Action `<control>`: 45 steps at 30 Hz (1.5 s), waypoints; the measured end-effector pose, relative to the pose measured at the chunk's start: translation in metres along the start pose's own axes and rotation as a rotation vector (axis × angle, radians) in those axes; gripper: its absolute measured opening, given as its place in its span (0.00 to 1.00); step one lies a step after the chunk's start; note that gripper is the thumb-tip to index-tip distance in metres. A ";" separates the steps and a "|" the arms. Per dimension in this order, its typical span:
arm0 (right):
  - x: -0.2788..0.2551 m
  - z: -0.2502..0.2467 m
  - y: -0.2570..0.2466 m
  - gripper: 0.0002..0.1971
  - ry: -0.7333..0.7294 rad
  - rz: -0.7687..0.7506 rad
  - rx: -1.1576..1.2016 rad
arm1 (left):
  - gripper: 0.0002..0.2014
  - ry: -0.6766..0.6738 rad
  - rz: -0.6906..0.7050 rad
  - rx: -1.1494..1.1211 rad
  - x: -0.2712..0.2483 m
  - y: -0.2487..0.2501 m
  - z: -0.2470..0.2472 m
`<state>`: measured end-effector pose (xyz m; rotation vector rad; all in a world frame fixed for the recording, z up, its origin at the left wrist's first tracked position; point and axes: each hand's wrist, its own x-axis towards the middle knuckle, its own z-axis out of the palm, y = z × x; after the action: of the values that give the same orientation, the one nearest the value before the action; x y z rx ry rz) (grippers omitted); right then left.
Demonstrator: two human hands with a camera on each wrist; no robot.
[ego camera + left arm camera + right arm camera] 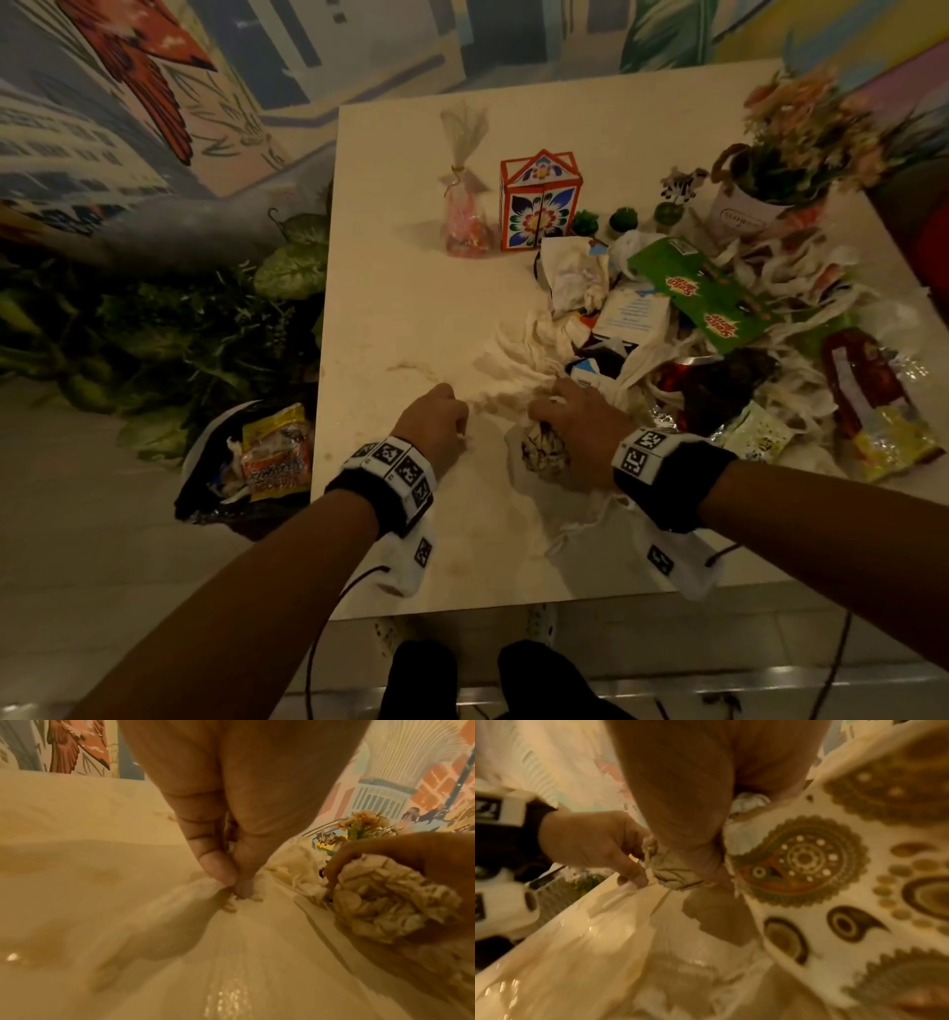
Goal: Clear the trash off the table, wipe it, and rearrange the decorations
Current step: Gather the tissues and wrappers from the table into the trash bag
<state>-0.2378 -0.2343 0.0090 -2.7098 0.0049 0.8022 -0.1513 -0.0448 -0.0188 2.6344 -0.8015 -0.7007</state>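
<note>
A heap of trash (pixel 683 329), tissues, wrappers and a green packet (pixel 703 293), covers the right half of the pale table (pixel 411 318). My left hand (pixel 436 421) pinches a scrap of white tissue (pixel 246 894) between thumb and fingers at the table's front middle. My right hand (pixel 570 416) grips a crumpled patterned paper wad (pixel 544 447), seen in the left wrist view as a crumpled wad (pixel 385 902). Decorations stand at the back: a floral house-shaped box (pixel 539 205), a wrapped candy bag (pixel 464 216), small green cacti (pixel 606 221) and a flower pot (pixel 760 195).
A black trash bag (pixel 246 462) holding wrappers sits on the floor left of the table. Artificial leafy plants (pixel 205 318) lie along the mural wall. A red and yellow packet (pixel 873 406) lies at the table's right edge.
</note>
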 end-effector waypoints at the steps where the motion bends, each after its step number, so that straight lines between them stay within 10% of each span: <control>1: 0.002 -0.004 0.002 0.40 0.005 -0.009 0.051 | 0.02 0.023 0.009 -0.017 0.003 0.001 0.000; 7: -0.001 -0.036 0.034 0.34 0.250 0.058 0.295 | 0.05 0.323 -0.036 -0.086 0.023 0.007 -0.010; 11: -0.012 -0.053 0.061 0.31 0.422 0.088 0.362 | 0.05 0.198 -0.127 -0.163 0.047 0.019 -0.009; 17: -0.034 -0.045 0.079 0.41 0.284 0.197 0.140 | 0.18 0.050 -0.031 -0.410 0.052 0.076 -0.001; 22: -0.038 -0.017 0.074 0.40 0.151 0.212 0.103 | 0.42 0.023 0.085 -0.143 0.050 0.096 0.018; 30: -0.029 -0.016 0.084 0.33 0.194 0.188 0.319 | 0.38 0.213 -0.139 -0.161 0.052 0.115 0.050; 37: -0.021 -0.025 0.090 0.32 0.313 0.104 0.414 | 0.10 0.036 -0.140 -0.216 0.062 0.125 0.035; 45: -0.037 -0.083 0.084 0.34 0.446 0.002 0.585 | 0.17 0.057 -0.215 -0.469 0.038 0.084 -0.029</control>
<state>-0.2331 -0.3419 0.0696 -2.2584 0.2939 0.1376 -0.1449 -0.1302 0.0262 2.3120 -0.2898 -0.7561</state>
